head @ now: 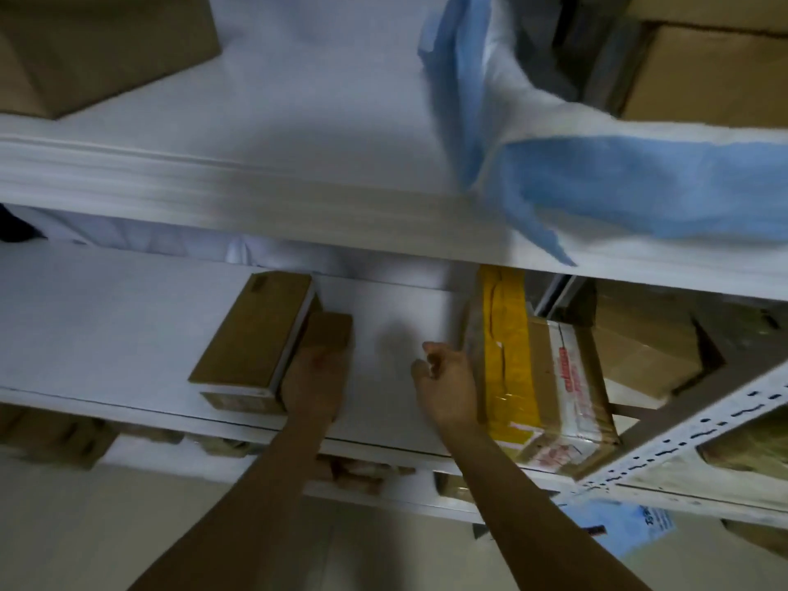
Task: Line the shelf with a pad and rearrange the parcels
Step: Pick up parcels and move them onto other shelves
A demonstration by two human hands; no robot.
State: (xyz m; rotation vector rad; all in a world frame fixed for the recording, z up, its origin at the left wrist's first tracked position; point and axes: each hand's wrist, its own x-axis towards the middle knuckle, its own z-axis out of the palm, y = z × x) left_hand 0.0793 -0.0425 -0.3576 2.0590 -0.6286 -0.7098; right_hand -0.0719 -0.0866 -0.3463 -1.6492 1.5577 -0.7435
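Fingers (326, 356) on small brown parcel (330, 330).

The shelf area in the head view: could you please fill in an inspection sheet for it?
Surface: the white middle shelf is bare between the two hands.
Job's things: a blue-and-white pad lies crumpled on the upper shelf; a long brown box and a small brown box sit left; a yellow-taped parcel sits right.
Clutter: more cartons on the lower shelf.
Hands: the left hand touches the small brown box; the right hand, loosely curled, is beside the parcel.
Cables: nothing seen.
Surroundings: a perforated metal upright; a large carton above.
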